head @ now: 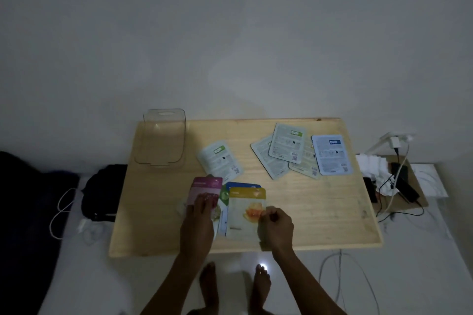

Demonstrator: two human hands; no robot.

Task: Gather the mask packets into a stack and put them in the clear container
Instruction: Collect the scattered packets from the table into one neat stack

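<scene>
Yellow packet (pixel 246 212) pinched in our right hand (pixel 276 227) near bench (pixel 320 212) front edge | left hand (pixel 201 215) flat on pink packet (pixel 204 190) | we should square edges before stacking | clear container (pixel 163 138) at far-left corner

Pale wooden worktop (pixel 307 212), clear container (pixel 163 138) at its far left corner, one white mask packet (pixel 220 161) near centre, overlapping white packets (pixel 302 152) far right, coloured packets (pixel 244 208) fanned at the near edge
</scene>
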